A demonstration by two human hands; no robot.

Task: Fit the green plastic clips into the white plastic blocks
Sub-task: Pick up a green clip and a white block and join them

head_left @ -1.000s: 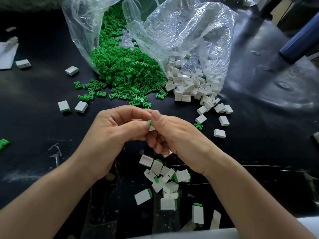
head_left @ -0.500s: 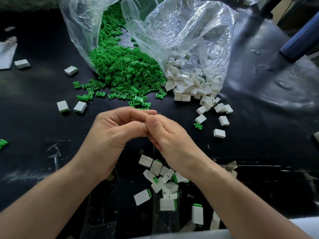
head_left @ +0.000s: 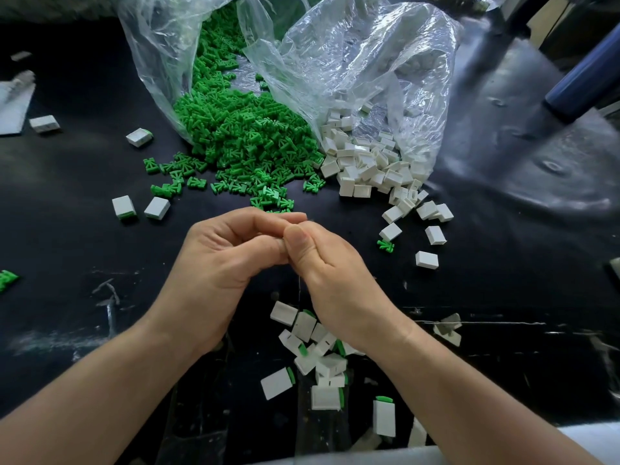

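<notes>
My left hand and my right hand meet fingertip to fingertip above the black table. Their curled fingers and thumbs pinch a small piece that is hidden between them now. Earlier it showed as a white block with a green clip. A heap of green clips spills from a clear bag at the back. To its right, white blocks pour from a second clear bag. Several white blocks with green clips in them lie below my wrists.
Two loose blocks lie left of my hands, and others lie farther back left. A single green clip and scattered white blocks lie to the right. A blue tube crosses the far right corner.
The green clip and white block seen between my fingertips a second ago are now covered. My right thumb has closed over them against my left hand.
</notes>
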